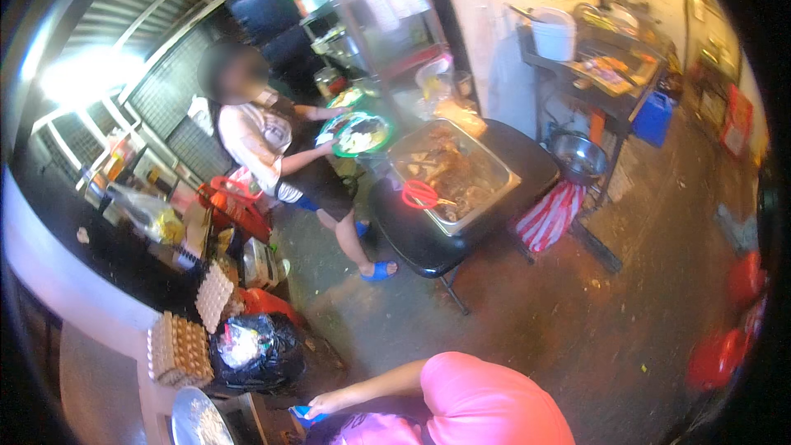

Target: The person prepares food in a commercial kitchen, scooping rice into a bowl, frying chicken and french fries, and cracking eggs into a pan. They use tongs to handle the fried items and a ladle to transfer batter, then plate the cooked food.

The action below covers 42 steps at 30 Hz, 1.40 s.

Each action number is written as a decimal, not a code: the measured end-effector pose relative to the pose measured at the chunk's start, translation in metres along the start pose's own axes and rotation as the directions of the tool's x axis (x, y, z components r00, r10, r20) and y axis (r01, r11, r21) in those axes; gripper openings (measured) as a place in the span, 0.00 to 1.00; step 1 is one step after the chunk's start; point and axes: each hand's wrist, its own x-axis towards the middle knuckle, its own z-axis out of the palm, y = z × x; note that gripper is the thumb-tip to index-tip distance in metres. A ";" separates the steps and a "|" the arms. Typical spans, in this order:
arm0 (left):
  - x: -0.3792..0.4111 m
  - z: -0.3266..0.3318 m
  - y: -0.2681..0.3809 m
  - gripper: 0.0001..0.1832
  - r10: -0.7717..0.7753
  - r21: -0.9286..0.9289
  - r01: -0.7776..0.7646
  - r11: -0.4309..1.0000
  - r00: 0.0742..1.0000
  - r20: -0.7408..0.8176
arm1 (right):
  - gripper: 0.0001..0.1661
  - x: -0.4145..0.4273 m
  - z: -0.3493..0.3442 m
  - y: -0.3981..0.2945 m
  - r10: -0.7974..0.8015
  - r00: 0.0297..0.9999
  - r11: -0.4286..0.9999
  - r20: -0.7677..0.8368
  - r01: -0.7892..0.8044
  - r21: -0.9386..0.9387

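Observation:
At the bottom edge a pink-sleeved arm, which looks like mine, reaches left; my right hand [326, 403] is closed on a small blue item [303, 413], perhaps a packet or cloth. My left hand is out of view. Left of the right hand, a metal bowl [185, 411] holds pale, crumbly-looking contents. Behind the bowl stand stacked egg trays [179, 352] beside a black plastic bag [281, 352]. Farther off, a black table [395, 232] bears a rectangular metal pan [512, 180] of cooked-looking food, with a red-rimmed utensil [420, 194] at the pan's near edge.
Another person [259, 136] stands left of the black table, holding green-rimmed plates of food [364, 133]. A workbench [537, 52] with a white bucket [554, 34] stands at the back right. Red-and-white striped cloth [551, 215] hangs near the table. Red objects [717, 358] lie at the right rim.

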 end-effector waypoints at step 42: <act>-0.033 -0.092 -0.119 0.16 -0.462 -0.089 0.505 0.858 0.837 0.295 | 0.22 0.286 0.106 0.028 -0.107 0.860 0.881 -0.499 -0.150 -0.449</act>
